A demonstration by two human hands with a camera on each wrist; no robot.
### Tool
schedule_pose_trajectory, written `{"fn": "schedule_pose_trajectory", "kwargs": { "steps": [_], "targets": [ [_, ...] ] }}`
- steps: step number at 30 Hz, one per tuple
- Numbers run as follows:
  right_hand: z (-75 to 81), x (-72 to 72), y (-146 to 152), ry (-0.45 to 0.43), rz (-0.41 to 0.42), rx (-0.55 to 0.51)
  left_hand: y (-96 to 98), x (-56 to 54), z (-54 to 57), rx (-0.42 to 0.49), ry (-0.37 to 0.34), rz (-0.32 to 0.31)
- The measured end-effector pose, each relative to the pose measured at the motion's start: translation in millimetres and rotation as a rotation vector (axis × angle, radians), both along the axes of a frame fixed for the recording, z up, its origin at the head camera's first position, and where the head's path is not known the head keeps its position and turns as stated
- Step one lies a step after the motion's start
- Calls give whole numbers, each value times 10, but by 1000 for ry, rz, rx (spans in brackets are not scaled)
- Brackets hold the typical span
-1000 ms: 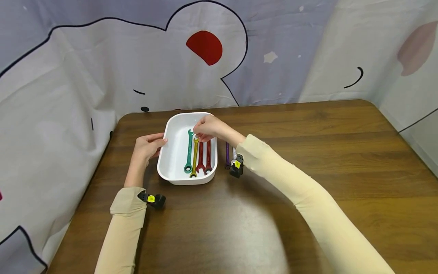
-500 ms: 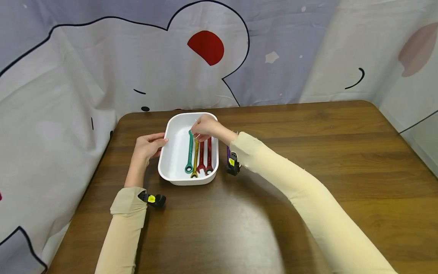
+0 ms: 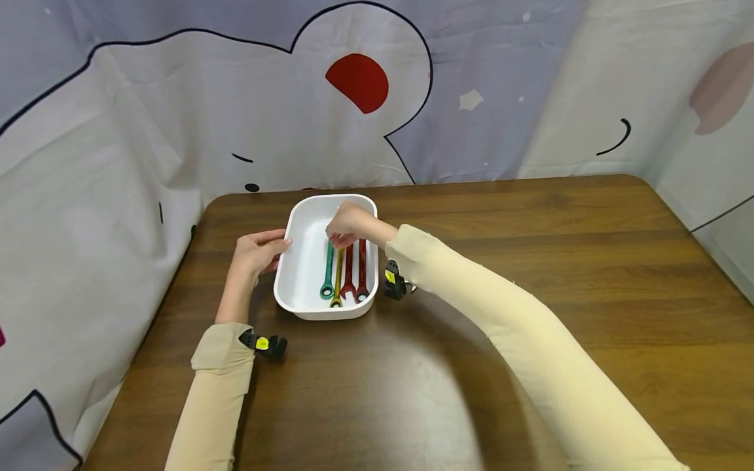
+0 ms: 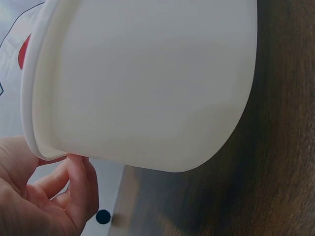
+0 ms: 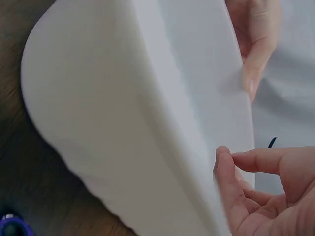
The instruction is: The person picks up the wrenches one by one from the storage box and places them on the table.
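A white tray (image 3: 285,288) holds a green wrench (image 3: 328,269), a yellow wrench (image 3: 338,278) and two red wrenches (image 3: 362,269), lying side by side lengthwise. My left hand (image 3: 254,252) grips the tray's left rim, thumb on top and fingers underneath; the left wrist view shows those fingers below the rim. Over the far ends of the green and yellow wrenches is my right hand (image 3: 347,226), fingers pointing down and covering those ends. In the right wrist view the thumb and index fingertips of the right hand (image 5: 266,191) come together; I cannot tell whether they pinch a wrench.
Right of the tray, a silver ring end (image 3: 411,286) shows beside the right wrist camera (image 3: 394,282). A purple ring end (image 5: 15,227) appears at the lower left of the right wrist view. The brown wooden table (image 3: 530,261) backs onto a printed curtain (image 3: 235,111).
My right hand has shifted left, from the yellow wrench's far end to over the green one's, and its wrist now hides the purple wrench. The left hand keeps its hold on the rim.
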State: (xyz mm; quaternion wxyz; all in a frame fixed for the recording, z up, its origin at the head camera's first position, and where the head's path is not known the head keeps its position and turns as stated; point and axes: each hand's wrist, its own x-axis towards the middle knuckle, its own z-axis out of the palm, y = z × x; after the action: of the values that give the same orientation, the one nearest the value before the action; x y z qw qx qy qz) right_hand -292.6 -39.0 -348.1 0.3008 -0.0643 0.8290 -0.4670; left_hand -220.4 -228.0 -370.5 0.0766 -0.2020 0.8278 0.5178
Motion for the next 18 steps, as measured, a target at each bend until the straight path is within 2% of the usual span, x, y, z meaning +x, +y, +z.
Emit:
{"fn": "schedule_pose_trajectory", "kwargs": {
  "steps": [6,13,18],
  "targets": [
    [-80,27,-16,-33,28,32,8,12,-2,5,-4,-2],
    [-149,79,-27,19,23,92,22,17,-16,10,-2,-1],
    [-175,85,-28,5,33,115,17,18,-17,11,-7,0]
  ]
}}
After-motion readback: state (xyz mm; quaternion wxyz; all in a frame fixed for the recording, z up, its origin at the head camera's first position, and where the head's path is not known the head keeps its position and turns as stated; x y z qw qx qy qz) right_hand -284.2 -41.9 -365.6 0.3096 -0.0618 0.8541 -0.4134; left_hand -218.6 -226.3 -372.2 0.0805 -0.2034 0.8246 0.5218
